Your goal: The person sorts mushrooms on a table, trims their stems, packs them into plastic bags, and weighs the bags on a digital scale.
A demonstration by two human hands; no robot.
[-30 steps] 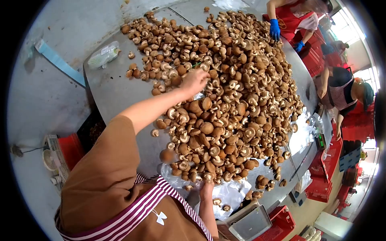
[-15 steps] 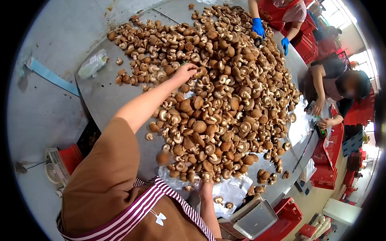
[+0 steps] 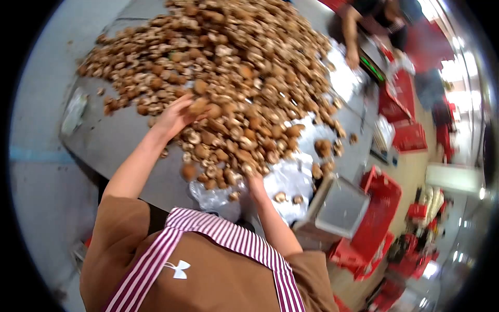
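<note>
A large heap of brown shiitake mushrooms (image 3: 234, 67) with pale stems covers much of the grey metal table (image 3: 122, 140). My left hand (image 3: 176, 117) is at the near side of the heap, its fingers curled round a brown-capped mushroom (image 3: 198, 106). Closer to my body, my right hand (image 3: 253, 182) grips another mushroom (image 3: 248, 169) at the heap's front edge; its fingers are partly hidden. Beside that hand lies clear plastic film (image 3: 288, 179) with a few loose mushrooms on it. The picture is somewhat blurred.
A grey-lidded container (image 3: 338, 208) and a red crate (image 3: 371, 218) stand at the right. Across the table, a person (image 3: 351, 36) works near a device with a green display (image 3: 371, 67). A plastic packet (image 3: 75, 112) lies at the left edge, and more red crates (image 3: 410, 135) stand behind.
My left hand has drawn back from deeper in the heap toward my body. My right hand stays at the front edge. The view has swung right and down; the co-worker in blue gloves has nearly left it.
</note>
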